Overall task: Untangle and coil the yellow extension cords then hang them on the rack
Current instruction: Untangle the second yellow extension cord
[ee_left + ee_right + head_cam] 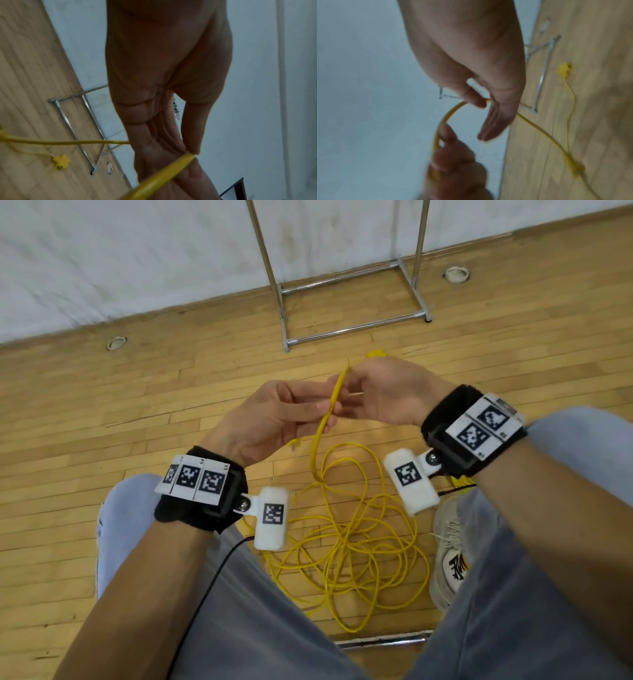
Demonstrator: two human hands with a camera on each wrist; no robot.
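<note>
A thin yellow extension cord (334,402) is stretched short between both hands above my knees. My left hand (318,409) pinches it between thumb and fingertips (190,154). My right hand (352,378) pinches it higher up, thumb against forefinger (485,101), its other fingers straight. From the left hand the cord drops through a knot (320,482) into a loose tangle of loops (349,542) on the floor between my feet. One yellow plug (376,353) lies just beyond the right hand; a second plug end (294,444) hangs under the left palm. The chrome rack (352,302) stands ahead by the wall.
Wooden floor all round, with a white wall (137,251) behind the rack. Two round floor sockets (457,273) (116,343) sit near the wall. My knees in grey trousers and a white shoe (448,559) flank the tangle. A metal bar (383,640) lies close under me.
</note>
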